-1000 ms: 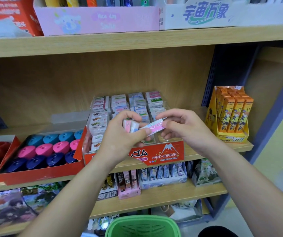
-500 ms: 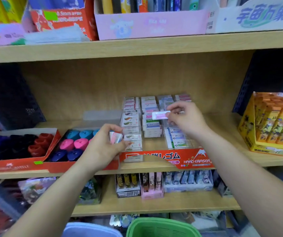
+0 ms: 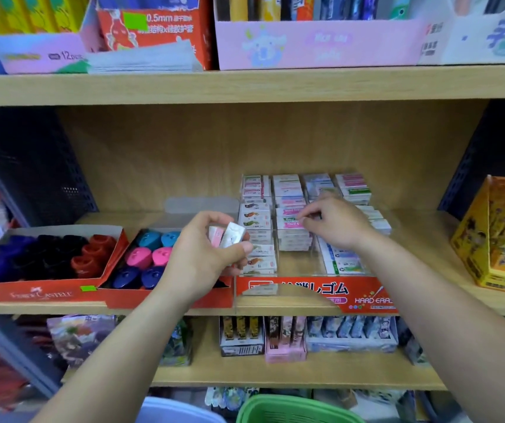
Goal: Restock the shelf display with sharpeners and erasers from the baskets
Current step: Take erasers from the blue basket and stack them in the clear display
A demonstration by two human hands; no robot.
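My left hand [image 3: 205,254] grips two small wrapped erasers [image 3: 228,236], one pink and one white, in front of the clear eraser display tray [image 3: 312,296] with the red "HARD ERASER" front. My right hand [image 3: 333,222] reaches into the tray's middle column, its fingertips on a pink-labelled eraser [image 3: 290,222] atop a stack. Sharpeners fill two red trays to the left: pink, teal and blue ones [image 3: 150,257], and red, black and blue ones [image 3: 62,254].
An orange box of packs [image 3: 501,236] stands at the shelf's right end. Dark mesh panels flank the bay. A green basket [image 3: 294,410] and a pale blue basket [image 3: 178,410] sit below. Boxes line the upper shelf, card packs the lower.
My right hand has carried the pink-labelled eraser from my left hand into the tray and lowered it onto a middle stack. My left hand stays put with two erasers. The view shifted left.
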